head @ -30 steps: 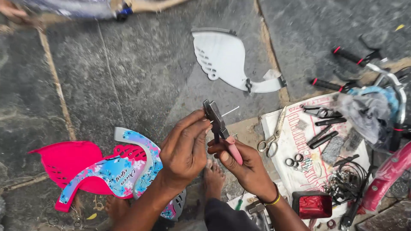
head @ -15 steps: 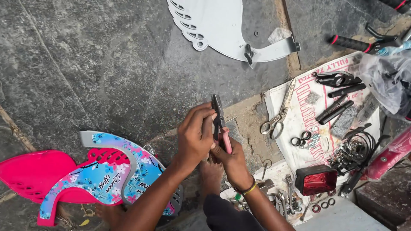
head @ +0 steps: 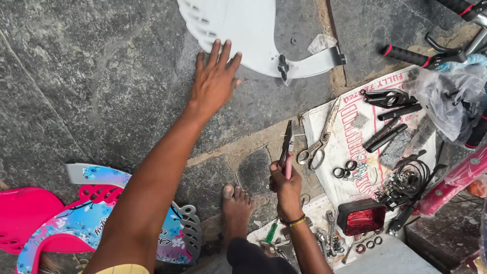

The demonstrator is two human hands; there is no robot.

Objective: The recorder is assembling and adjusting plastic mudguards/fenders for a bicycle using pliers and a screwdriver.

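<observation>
The left hand (head: 215,81), fingers spread flat, had left the pliers (head: 287,147) and reached out to the white plastic guard (head: 248,30) on the stone floor (head: 101,76); the right hand (head: 285,185) alone gripped the pliers upright beside scissors (head: 319,142).

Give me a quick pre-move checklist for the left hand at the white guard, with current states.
1. Left hand in contact with the white plastic guard: ok, fingertips lie on its lower edge, palm on the stone floor.
2. Grip closed on the guard: not ok, fingers are spread flat.
3. Right hand secure on the pliers: ok, fist around the pink handles, tip pointing up.
4. Pliers clear of the scissors: ok, a gap shows between them.
5. Guard's bracket end free of clutter: ok, only bare floor beside it.
6. Small screw or part held in the pliers: cannot tell.
</observation>
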